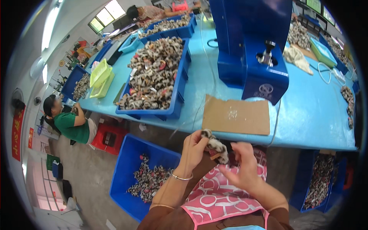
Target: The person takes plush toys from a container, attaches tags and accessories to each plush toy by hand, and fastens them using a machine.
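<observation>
My left hand (194,148) pinches a small spotted plush piece (217,147), furry in black, white and beige, with a pinkish-red patch near its lower end. It hangs over my lap, just off the table's front edge. My right hand (245,165) is beside the piece with fingers apart and nothing visible in it. In front of both hands, a brown cardboard sheet (218,115) lies on the blue table (303,126), with small white bits scattered at its middle. A pink patterned apron (214,191) covers my lap.
A blue machine (264,80) with a black-knobbed metal fitting stands behind the cardboard. A blue crate (178,109) heaped with plush pieces sits left on the table. Below it, a blue bin (120,184) holds more. Someone in green (69,124) sits by a red stool (109,138).
</observation>
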A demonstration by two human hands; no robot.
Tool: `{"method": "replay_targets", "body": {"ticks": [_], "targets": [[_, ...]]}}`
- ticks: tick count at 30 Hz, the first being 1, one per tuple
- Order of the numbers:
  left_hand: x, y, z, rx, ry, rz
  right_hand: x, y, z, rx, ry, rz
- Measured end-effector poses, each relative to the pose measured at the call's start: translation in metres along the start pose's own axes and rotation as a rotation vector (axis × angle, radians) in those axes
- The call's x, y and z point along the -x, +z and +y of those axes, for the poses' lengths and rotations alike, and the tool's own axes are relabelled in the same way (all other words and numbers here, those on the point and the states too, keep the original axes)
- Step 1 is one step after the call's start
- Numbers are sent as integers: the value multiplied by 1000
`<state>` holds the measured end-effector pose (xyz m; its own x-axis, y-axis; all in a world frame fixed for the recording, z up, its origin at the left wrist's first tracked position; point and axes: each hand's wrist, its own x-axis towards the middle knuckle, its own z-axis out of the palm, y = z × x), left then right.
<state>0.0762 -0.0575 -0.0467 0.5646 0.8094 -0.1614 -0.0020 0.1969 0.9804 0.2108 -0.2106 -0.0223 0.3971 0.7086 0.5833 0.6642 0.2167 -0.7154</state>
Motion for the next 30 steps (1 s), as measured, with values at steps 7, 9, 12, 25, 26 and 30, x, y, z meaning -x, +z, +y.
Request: {"method": "replay_targets", "body": {"ticks": [7, 9, 12, 25, 26, 30], "targets": [[30, 37, 0, 533, -87, -205, 17, 23, 24, -890, 722, -77], [33, 45, -9, 269, -62, -199, 20, 23, 24, -1170, 872, 20], [30, 53, -6, 44, -33, -190, 24, 5, 39, -1179, 927, -42], [16, 43, -1, -14, -119, -677, -19, -46, 38, -61, 159, -480], [15, 40, 3, -14, -123, -673, -19, -44, 38, -88, 188, -491], [6, 38, 15, 62, -95, -659, -3, -22, 45, -47, 59, -390]]}}
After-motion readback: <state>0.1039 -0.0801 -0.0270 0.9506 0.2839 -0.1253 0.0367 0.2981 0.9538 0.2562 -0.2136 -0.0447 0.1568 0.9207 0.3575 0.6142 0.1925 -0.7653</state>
